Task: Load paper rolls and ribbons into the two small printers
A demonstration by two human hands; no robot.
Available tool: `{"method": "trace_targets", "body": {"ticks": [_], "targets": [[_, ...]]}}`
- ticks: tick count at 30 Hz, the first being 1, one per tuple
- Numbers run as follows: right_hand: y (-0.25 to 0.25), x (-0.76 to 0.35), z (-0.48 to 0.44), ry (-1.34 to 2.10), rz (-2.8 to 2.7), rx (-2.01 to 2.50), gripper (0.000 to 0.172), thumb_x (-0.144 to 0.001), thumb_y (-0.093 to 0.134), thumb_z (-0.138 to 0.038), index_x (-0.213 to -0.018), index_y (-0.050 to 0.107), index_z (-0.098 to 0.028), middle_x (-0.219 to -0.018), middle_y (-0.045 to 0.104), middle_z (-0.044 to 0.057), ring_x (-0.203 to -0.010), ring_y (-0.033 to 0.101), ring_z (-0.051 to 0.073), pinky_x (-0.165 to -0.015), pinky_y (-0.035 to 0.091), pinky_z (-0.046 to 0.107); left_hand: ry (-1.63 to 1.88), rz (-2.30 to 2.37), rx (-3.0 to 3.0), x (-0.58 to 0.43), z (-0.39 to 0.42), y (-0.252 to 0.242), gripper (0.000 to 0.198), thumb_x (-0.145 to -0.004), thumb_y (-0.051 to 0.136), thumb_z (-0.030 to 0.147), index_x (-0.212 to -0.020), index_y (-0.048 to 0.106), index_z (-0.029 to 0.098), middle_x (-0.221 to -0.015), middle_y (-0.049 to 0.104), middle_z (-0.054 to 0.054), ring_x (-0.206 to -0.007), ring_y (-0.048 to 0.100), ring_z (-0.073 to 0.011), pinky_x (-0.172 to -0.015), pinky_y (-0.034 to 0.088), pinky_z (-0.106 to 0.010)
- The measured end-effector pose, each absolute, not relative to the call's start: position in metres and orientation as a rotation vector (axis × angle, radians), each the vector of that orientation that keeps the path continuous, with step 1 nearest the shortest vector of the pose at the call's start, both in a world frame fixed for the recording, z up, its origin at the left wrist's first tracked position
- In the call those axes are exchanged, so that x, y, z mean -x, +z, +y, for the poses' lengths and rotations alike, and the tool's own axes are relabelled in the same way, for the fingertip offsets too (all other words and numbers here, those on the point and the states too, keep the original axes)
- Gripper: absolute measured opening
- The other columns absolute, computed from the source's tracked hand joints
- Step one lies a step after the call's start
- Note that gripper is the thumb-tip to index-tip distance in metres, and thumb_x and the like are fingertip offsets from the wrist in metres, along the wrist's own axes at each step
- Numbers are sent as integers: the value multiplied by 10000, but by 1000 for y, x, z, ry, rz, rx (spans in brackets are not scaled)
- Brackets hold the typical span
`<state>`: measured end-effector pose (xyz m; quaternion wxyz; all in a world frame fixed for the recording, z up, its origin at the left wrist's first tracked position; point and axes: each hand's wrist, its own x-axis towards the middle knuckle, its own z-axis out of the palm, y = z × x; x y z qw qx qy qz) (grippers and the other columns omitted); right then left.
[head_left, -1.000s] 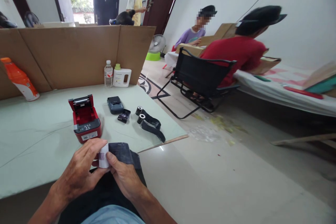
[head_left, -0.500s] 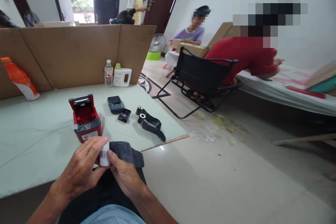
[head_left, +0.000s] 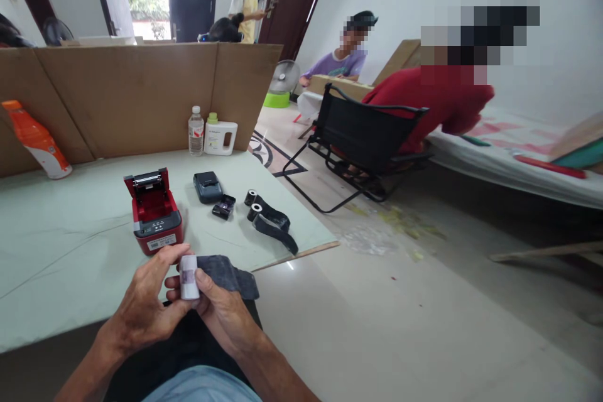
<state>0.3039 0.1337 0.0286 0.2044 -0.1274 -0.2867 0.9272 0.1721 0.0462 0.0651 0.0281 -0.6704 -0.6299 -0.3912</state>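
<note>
A small white paper roll (head_left: 190, 282) with a greyish-purple band round its middle is held upright at the near table edge. My right hand (head_left: 226, 311) grips it with the thumb on its right side, fingers behind. My left hand (head_left: 153, 295) curves about its left side, a finger at the top and the thumb near the bottom. Just beyond my hands stands a red and black receipt printer (head_left: 157, 213) with its lid up and its paper bay showing. A dark grey flat piece (head_left: 228, 273), perhaps cloth, lies to the right of the roll.
Further along the table (head_left: 85, 245) are a dark portable printer (head_left: 208, 187), a small black item (head_left: 223, 207) and black ribbon rolls (head_left: 271, 220). Bottles (head_left: 196, 132) stand by the cardboard screen (head_left: 151, 100). At right, a person in red sits on a black chair (head_left: 372, 125).
My left fingers have lifted and spread away from the roll's front, so more of its banded side shows. The roll stays in my right hand, nearly in place.
</note>
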Motion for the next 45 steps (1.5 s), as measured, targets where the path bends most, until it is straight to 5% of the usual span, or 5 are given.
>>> {"method": "trace_targets", "body": {"ticks": [11, 17, 29, 41, 45], "targets": [[17, -299, 131, 2491, -846, 464, 492, -733, 888, -587, -930, 806, -144, -886, 799, 101, -967, 762, 297, -948, 589, 475, -1009, -1833, 2162, -172, 50, 73, 540, -841, 585, 61, -1365, 499, 159, -1203, 702, -145, -1142, 695, -279, -976, 620, -403], [0, -296, 129, 2314, -918, 698, 457, -724, 915, -527, -979, 819, -160, -1013, 807, 83, -1109, 718, 277, -1095, 494, 460, -769, -1831, 2198, -173, 52, 72, 609, -817, 521, -12, -1401, 500, 159, -1257, 681, -164, -1195, 669, -316, -1023, 599, -505], [28, -305, 139, 2604, -814, 345, 584, -784, 859, -567, -1159, 738, -135, -985, 803, 131, -912, 771, 257, -918, 580, 415, -1374, -1990, 2076, -169, 44, 66, 732, -800, 727, 121, -1469, 447, 225, -1266, 717, -123, -1092, 739, -254, -945, 632, -393], [14, -300, 136, 2411, -939, 511, 507, -753, 869, -592, -971, 799, -139, -908, 797, 127, -1011, 751, 322, -947, 583, 501, -934, -1766, 2224, -168, 53, 82, 563, -862, 583, 78, -1409, 499, 181, -1208, 721, -143, -1148, 708, -294, -983, 618, -444], [7, -303, 138, 2143, -1127, 817, 426, -749, 891, -537, -966, 815, -178, -1020, 802, 88, -1144, 698, 327, -1106, 490, 526, -734, -1755, 2242, -168, 58, 79, 596, -809, 522, -1, -1386, 513, 147, -1205, 704, -173, -1152, 693, -325, -984, 613, -499]]}}
